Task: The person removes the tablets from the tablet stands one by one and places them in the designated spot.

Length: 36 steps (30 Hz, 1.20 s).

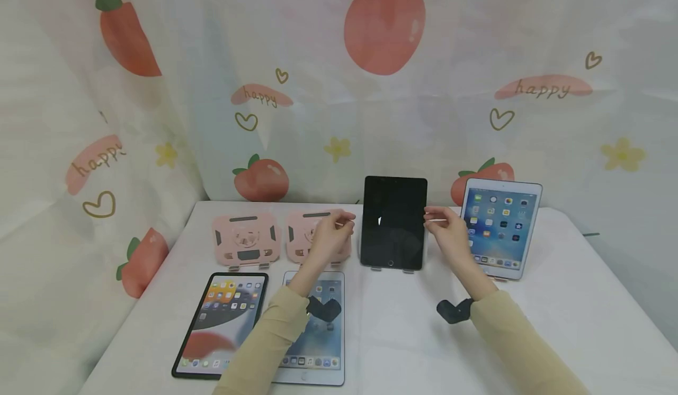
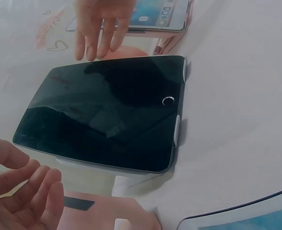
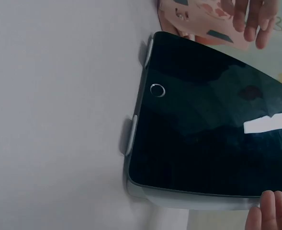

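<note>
A black tablet [image 1: 394, 223] with a dark screen and a round home button leans upright on a stand, its lower edge resting in two small hooks [image 3: 132, 136]. My left hand [image 1: 331, 239] is to the left of it, in front of a pink stand, with loosely bent fingers and a gap to the tablet in the left wrist view. On the other side, my right hand [image 1: 449, 233] has its fingertips right at the tablet's right edge, the fingers [image 2: 108, 40] fairly straight. Neither hand grips anything.
A white tablet [image 1: 500, 224] with a lit screen stands at the right. Two pink stands [image 1: 246, 239] [image 1: 295, 239] stand at the left. In front of them lie a black-rimmed tablet [image 1: 222, 324] and a white tablet [image 1: 318, 348], partly behind my left arm. A printed curtain [image 1: 307, 30] hangs behind.
</note>
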Each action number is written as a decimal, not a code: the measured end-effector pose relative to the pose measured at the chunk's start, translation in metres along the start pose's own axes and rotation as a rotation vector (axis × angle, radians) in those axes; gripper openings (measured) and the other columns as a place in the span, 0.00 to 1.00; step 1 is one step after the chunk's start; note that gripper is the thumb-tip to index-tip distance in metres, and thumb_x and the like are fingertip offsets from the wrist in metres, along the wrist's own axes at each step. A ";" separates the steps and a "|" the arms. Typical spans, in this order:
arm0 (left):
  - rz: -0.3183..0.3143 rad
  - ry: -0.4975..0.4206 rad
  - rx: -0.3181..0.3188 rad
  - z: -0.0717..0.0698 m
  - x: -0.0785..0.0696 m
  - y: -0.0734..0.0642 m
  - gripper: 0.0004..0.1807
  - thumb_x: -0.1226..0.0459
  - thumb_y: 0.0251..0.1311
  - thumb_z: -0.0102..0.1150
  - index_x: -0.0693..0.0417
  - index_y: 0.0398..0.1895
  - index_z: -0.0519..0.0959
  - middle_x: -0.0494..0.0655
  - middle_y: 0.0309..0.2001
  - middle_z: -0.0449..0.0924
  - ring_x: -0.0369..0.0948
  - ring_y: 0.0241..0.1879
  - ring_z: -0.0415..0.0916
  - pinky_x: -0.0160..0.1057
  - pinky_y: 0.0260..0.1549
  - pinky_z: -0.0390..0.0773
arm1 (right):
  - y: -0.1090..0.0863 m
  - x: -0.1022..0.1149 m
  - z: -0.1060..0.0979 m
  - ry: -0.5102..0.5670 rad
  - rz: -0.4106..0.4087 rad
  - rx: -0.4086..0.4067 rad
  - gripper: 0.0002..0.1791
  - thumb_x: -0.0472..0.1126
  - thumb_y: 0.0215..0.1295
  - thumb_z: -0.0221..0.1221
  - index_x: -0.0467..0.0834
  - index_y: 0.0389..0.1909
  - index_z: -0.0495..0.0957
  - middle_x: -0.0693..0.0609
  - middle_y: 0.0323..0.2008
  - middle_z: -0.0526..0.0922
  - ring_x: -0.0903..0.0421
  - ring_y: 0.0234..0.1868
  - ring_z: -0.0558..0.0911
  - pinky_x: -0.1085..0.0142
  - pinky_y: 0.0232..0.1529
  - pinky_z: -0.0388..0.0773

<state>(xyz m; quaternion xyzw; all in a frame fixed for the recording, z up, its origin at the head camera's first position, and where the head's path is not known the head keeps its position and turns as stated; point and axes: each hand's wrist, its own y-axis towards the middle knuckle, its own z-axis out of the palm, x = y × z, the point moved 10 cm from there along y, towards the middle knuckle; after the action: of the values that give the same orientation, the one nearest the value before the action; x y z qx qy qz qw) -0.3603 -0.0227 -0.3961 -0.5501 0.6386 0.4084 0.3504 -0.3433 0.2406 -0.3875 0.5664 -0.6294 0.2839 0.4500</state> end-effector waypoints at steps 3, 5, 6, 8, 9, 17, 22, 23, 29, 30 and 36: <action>-0.015 -0.008 -0.001 0.001 -0.001 0.006 0.11 0.64 0.65 0.54 0.55 0.47 0.81 0.52 0.39 0.83 0.41 0.36 0.80 0.29 0.30 0.75 | 0.007 0.005 -0.006 -0.036 -0.004 -0.031 0.18 0.32 0.66 0.54 0.36 0.57 0.74 0.36 0.50 0.80 0.73 0.33 0.72 0.83 0.35 0.70; -0.011 -0.010 -0.004 0.001 -0.004 0.010 0.12 0.64 0.66 0.53 0.56 0.49 0.80 0.52 0.40 0.83 0.41 0.36 0.80 0.29 0.29 0.75 | 0.012 0.009 -0.009 -0.050 -0.011 -0.046 0.19 0.32 0.66 0.53 0.36 0.58 0.73 0.37 0.50 0.80 0.72 0.34 0.72 0.84 0.34 0.69; -0.007 -0.010 -0.006 0.002 -0.006 0.012 0.13 0.64 0.66 0.53 0.57 0.49 0.80 0.52 0.40 0.83 0.41 0.37 0.80 0.29 0.29 0.75 | 0.014 0.012 -0.010 -0.056 -0.020 -0.052 0.19 0.32 0.66 0.53 0.36 0.58 0.73 0.36 0.50 0.80 0.70 0.35 0.73 0.84 0.35 0.68; 0.000 -0.010 -0.011 0.002 -0.010 0.016 0.13 0.64 0.66 0.52 0.57 0.51 0.79 0.52 0.40 0.83 0.42 0.36 0.80 0.28 0.27 0.74 | 0.019 0.015 -0.011 -0.059 -0.028 -0.057 0.19 0.32 0.66 0.53 0.36 0.58 0.73 0.37 0.51 0.80 0.68 0.37 0.74 0.85 0.35 0.68; 0.000 -0.012 -0.012 0.003 -0.011 0.018 0.14 0.65 0.66 0.52 0.58 0.51 0.79 0.53 0.40 0.83 0.42 0.35 0.80 0.28 0.26 0.74 | 0.021 0.016 -0.012 -0.060 -0.030 -0.055 0.19 0.33 0.67 0.53 0.36 0.59 0.72 0.37 0.51 0.80 0.67 0.38 0.74 0.85 0.35 0.68; 0.047 0.058 -0.027 0.007 -0.021 0.035 0.15 0.65 0.66 0.51 0.57 0.54 0.77 0.52 0.45 0.82 0.44 0.42 0.81 0.34 0.35 0.80 | 0.034 0.022 -0.010 -0.027 -0.049 -0.031 0.21 0.35 0.68 0.53 0.35 0.60 0.70 0.35 0.52 0.77 0.78 0.31 0.70 0.87 0.34 0.70; 0.088 0.109 -0.026 0.011 -0.026 0.045 0.17 0.65 0.67 0.50 0.57 0.57 0.75 0.52 0.46 0.81 0.48 0.46 0.81 0.43 0.43 0.81 | 0.041 0.021 -0.006 -0.006 -0.038 -0.014 0.21 0.34 0.70 0.51 0.35 0.62 0.69 0.36 0.52 0.76 0.72 0.35 0.73 0.87 0.35 0.72; 0.090 0.113 -0.028 0.012 -0.026 0.047 0.17 0.65 0.67 0.50 0.57 0.57 0.75 0.52 0.46 0.81 0.48 0.46 0.81 0.44 0.43 0.81 | 0.042 0.020 -0.005 -0.007 -0.032 -0.009 0.21 0.34 0.70 0.50 0.36 0.62 0.68 0.36 0.52 0.76 0.68 0.37 0.75 0.86 0.35 0.73; 0.108 0.080 -0.042 0.016 -0.028 0.058 0.16 0.65 0.67 0.51 0.55 0.57 0.75 0.53 0.46 0.82 0.48 0.46 0.82 0.43 0.43 0.81 | 0.046 0.018 -0.001 0.017 -0.018 0.011 0.21 0.34 0.71 0.48 0.36 0.64 0.66 0.34 0.54 0.74 0.44 0.52 0.77 0.67 0.47 0.82; 0.112 0.073 -0.045 0.016 -0.029 0.060 0.16 0.65 0.67 0.51 0.55 0.57 0.75 0.54 0.46 0.82 0.48 0.46 0.82 0.42 0.43 0.81 | 0.046 0.018 0.000 0.029 -0.017 0.015 0.21 0.34 0.72 0.48 0.36 0.64 0.66 0.34 0.54 0.73 0.42 0.53 0.77 0.61 0.50 0.81; 0.108 0.042 -0.047 0.020 -0.030 0.064 0.16 0.64 0.68 0.52 0.55 0.57 0.75 0.55 0.47 0.81 0.49 0.46 0.81 0.42 0.43 0.81 | 0.048 0.015 0.002 0.054 0.004 0.018 0.21 0.35 0.72 0.48 0.37 0.65 0.66 0.34 0.54 0.73 0.46 0.49 0.78 0.51 0.53 0.79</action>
<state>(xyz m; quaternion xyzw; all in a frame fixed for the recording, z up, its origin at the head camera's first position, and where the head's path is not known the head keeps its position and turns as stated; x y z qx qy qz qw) -0.4189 0.0121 -0.3688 -0.5313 0.6647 0.4301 0.3014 -0.3901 0.2413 -0.3680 0.5613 -0.6155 0.3055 0.4613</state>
